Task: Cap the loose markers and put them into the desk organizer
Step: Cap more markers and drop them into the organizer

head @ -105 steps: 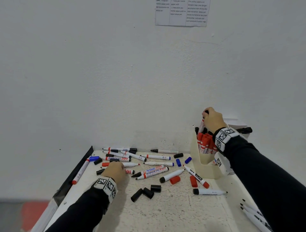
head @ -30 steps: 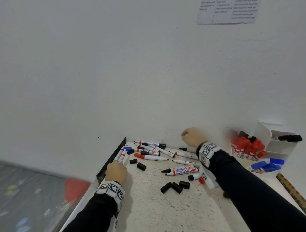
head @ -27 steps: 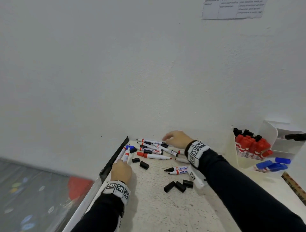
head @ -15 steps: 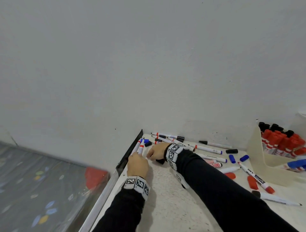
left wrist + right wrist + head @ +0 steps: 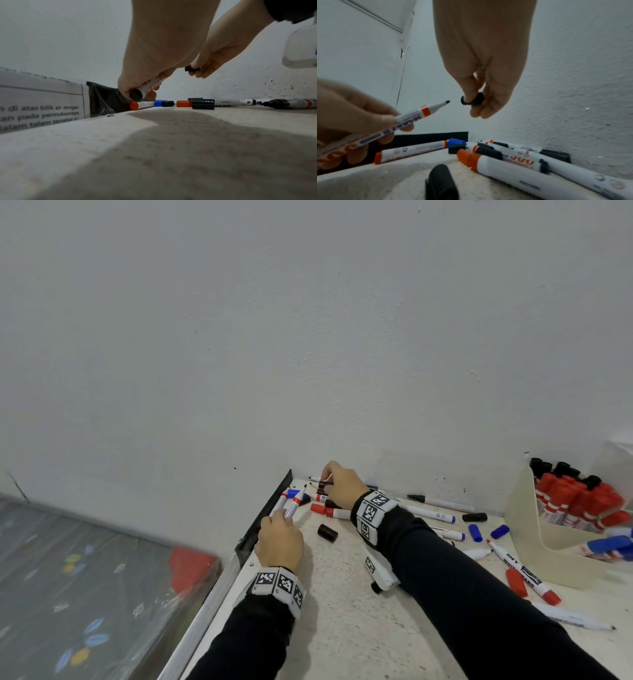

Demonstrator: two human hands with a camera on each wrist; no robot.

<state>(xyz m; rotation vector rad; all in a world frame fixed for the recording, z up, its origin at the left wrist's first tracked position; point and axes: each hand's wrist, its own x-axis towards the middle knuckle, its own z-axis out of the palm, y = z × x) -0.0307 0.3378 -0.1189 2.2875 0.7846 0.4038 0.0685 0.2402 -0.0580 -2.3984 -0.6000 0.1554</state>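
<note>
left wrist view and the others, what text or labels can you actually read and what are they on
"di atas bilik air dengan", "an pada permukaannya", "alam talam tersebar": partial lines on the printed sheet at the table's left edge.
"MARKER": on the uncapped marker held in the left hand.
"500": seen upside down on a lying marker.
Wristband codes: patterns, no words.
Other marker print: too blurred.

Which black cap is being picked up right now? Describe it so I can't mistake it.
Go to the table's far left corner by the wall. There the right hand pinches a short black cap. It is the only cap off the table, in the air facing the bare tip of the marker in the left hand.
</note>
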